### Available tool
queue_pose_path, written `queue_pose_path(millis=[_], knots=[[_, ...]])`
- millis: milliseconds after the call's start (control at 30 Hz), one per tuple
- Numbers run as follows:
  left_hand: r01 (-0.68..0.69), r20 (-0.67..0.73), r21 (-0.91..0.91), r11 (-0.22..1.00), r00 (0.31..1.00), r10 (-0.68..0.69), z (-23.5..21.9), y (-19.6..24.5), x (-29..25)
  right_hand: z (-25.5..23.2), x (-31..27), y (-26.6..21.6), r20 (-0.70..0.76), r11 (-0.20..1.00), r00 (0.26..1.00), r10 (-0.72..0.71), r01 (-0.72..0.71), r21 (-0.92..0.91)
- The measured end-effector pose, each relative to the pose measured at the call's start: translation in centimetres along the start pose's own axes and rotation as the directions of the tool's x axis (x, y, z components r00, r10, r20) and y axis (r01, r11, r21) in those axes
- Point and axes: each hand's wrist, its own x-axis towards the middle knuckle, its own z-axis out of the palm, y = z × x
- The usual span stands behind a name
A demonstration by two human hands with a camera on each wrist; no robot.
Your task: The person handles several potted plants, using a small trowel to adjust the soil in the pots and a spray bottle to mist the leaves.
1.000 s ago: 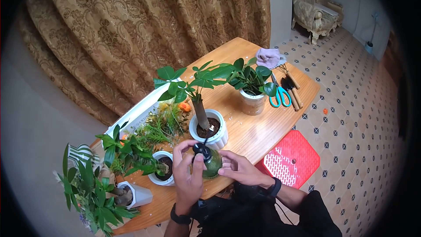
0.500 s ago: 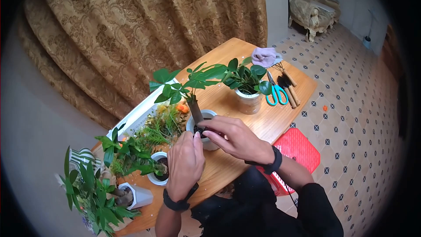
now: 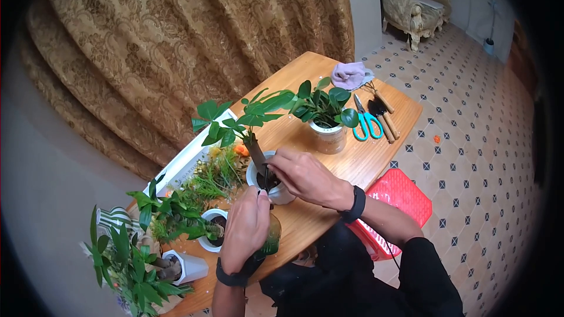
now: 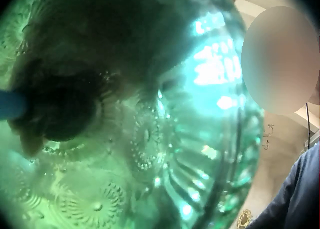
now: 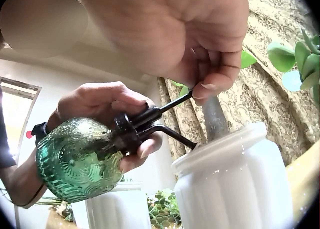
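Note:
My left hand (image 3: 245, 229) grips a green glass plant mister (image 5: 75, 159) by its black pump head (image 5: 127, 131). The mister is tipped, its thin spout (image 5: 175, 136) reaching the rim of a ribbed white pot (image 5: 235, 179). Between thumb and fingertips, my right hand (image 3: 308, 176) pinches the black plunger rod (image 5: 175, 103), which is drawn out from the pump. A thick-trunked plant (image 3: 254, 151) grows from that pot, and my right hand covers part of the soil. Embossed green glass (image 4: 100, 204) fills most of the left wrist view.
A second potted plant (image 3: 329, 135) stands behind, with teal-handled scissors (image 3: 368, 126), small garden tools (image 3: 385, 123) and a lilac cloth (image 3: 351, 75) beside it. Two more white pots (image 3: 194, 267) and cut greenery (image 3: 214, 176) lie left. A red stool (image 3: 405, 199) is right of the table.
The mister has gone from upright between both hands to tipped toward the white pot. My right hand has moved from the bottle's side up to the plunger rod, which is now drawn out.

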Motion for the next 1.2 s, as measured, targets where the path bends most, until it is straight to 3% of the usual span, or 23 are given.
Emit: queue_pose_path(millis=[100, 167, 533, 733, 933, 1033, 1067, 1200], knots=[[0.021, 0.0, -0.034, 0.999, 1.0, -0.021, 0.5, 0.1, 0.1, 0.5, -0.4, 0.0, 0.024, 0.999, 0.999, -0.026, 0.025, 0.031], [0.002, -0.055, 0.079, 0.997, 0.999, 0.002, 0.7, 0.1, 0.0, 0.2, -0.7, -1.1, 0.02, 0.999, 1.0, -0.011, 0.01, 0.051], [-0.016, -0.075, 0.119, 0.993, 0.997, 0.026, 1.4, 0.6, -0.6, 0.9, -2.2, -2.1, 0.055, 0.997, 0.998, -0.006, 0.002, 0.078], [-0.011, -0.092, 0.066, 0.998, 0.996, 0.017, 1.7, 0.8, -0.8, 0.0, -1.5, -1.5, 0.079, 0.999, 0.997, -0.013, 0.009, 0.053], [-0.016, -0.075, -0.016, 1.0, 0.997, 0.014, 2.4, 0.2, -1.6, -0.7, -0.2, -0.3, -0.033, 0.997, 0.999, 0.012, -0.01, 0.07], [-0.009, -0.107, 0.009, 1.0, 0.994, 0.009, 2.7, 0.3, -1.7, -0.6, -0.7, -1.0, -0.026, 0.997, 0.998, -0.051, 0.053, 0.063], [-0.007, -0.11, 0.006, 1.0, 0.994, 0.008, 2.7, 0.4, -1.8, 0.0, -1.5, -1.0, 0.04, 0.998, 0.999, -0.011, 0.008, 0.068], [-0.019, -0.135, 0.047, 0.999, 0.99, 0.025, 2.8, 0.8, -1.9, 0.4, -2.6, -2.4, 0.038, 0.991, 0.999, 0.005, -0.01, 0.134]])
